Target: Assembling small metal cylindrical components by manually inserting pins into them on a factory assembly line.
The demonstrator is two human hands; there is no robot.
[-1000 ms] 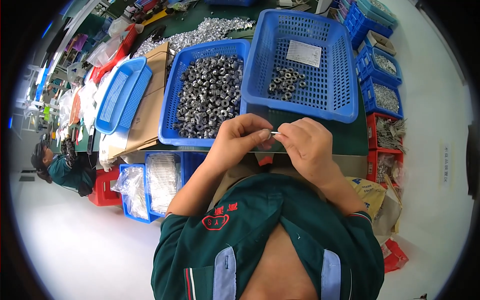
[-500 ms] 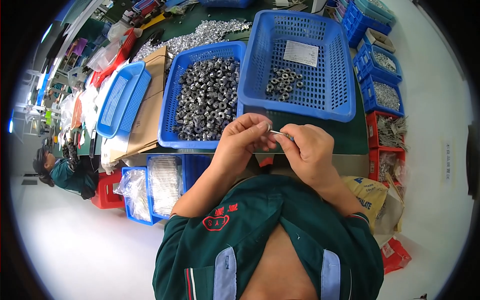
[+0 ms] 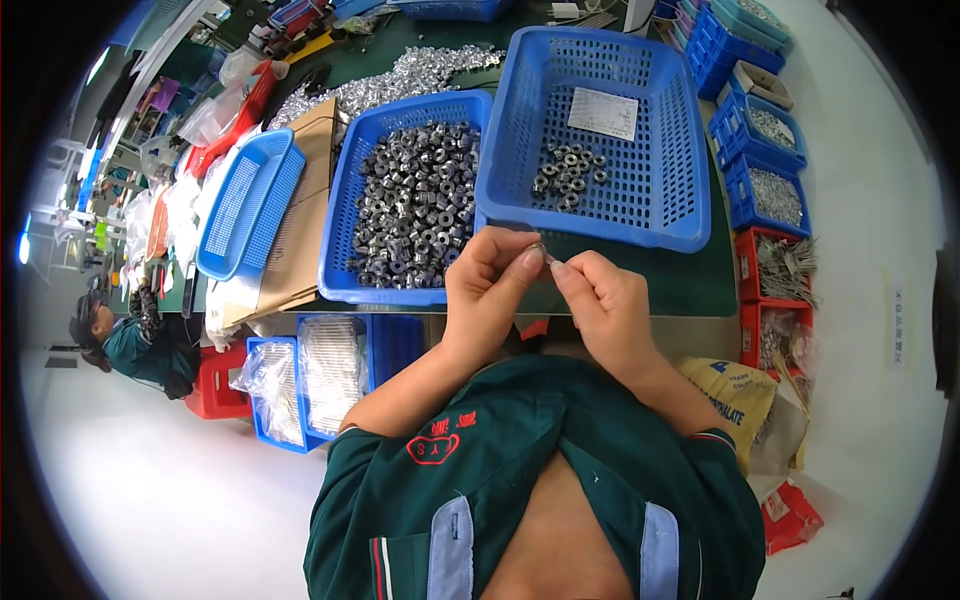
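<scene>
head view: two hands; the left hand (image 3: pixel 485 285) pinches one small metal ring (image 3: pixel 538 249) between thumb and fingers, the right hand (image 3: pixel 608 300) closed on one thin rod (image 3: pixel 550 260) slanting down rightward from it. both pieces sit by the near edge of one green table (image 3: pixel 690 285), before two large blue baskets (image 3: pixel 592 229); pale floor (image 3: pixel 200 490), one seated co-worker (image 3: pixel 140 350) left.

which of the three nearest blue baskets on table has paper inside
The right basket: white paper lies inside, beyond a few rings. The middle basket is heaped with metal parts; neither it nor the left basket shows paper.
</scene>
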